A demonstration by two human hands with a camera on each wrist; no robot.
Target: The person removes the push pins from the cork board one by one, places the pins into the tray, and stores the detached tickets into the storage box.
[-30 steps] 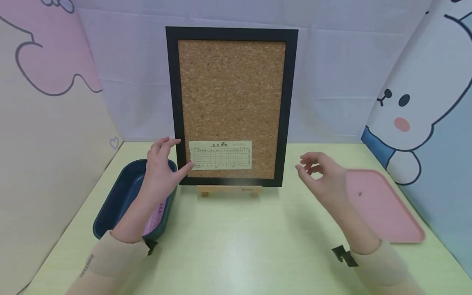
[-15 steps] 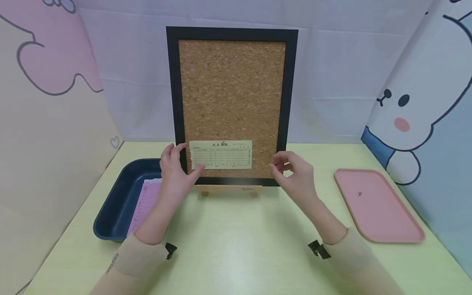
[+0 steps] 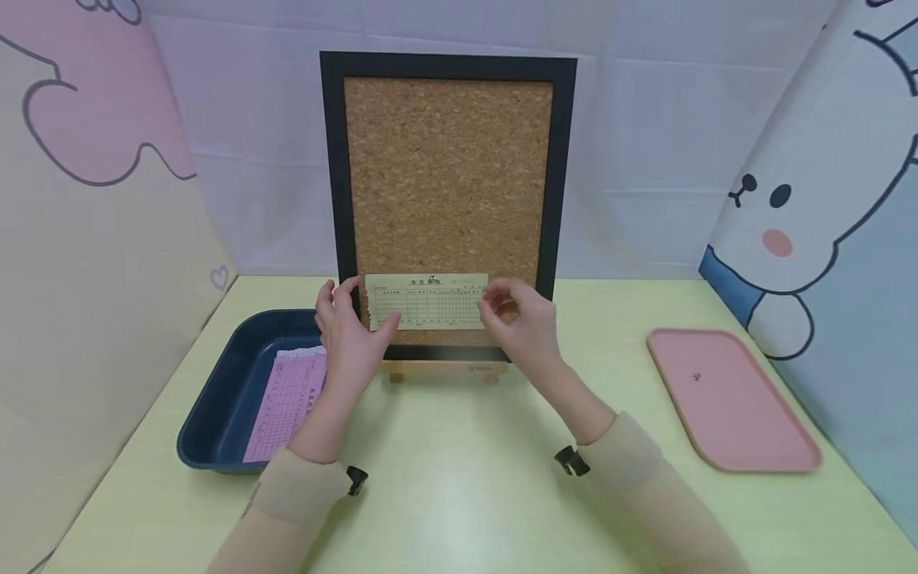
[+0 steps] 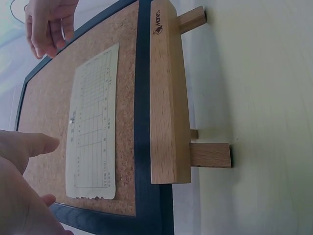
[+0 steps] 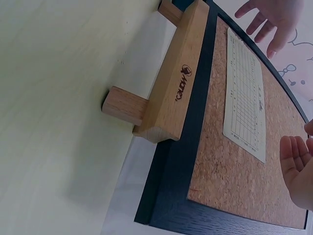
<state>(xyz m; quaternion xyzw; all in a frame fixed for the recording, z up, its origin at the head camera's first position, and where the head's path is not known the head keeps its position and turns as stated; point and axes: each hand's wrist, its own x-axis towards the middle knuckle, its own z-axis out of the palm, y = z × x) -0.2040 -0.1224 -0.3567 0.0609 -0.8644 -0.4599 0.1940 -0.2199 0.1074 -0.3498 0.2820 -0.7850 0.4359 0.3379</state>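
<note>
A pale yellow-green printed form, torn along its left edge, lies flat on the lower part of a black-framed cork board. A small shiny pin sits at the middle of its top edge. My left hand, fingers spread, is at the form's left end, thumb over its lower left corner in the head view. My right hand is at the right edge, thumb and forefinger tips close together; I cannot tell whether something small is between them. In the left wrist view, the left thumb stands apart from the paper.
The board stands on a wooden easel with short legs. At left, a dark blue bin holds pink printed forms. A pink tray with tiny metallic bits lies at right. Fabric walls enclose the pale table.
My right hand has moved left from beside the pink tray to the form's right edge. The left hand has shifted slightly right, uncovering more of the pink forms. The form has stayed put.
</note>
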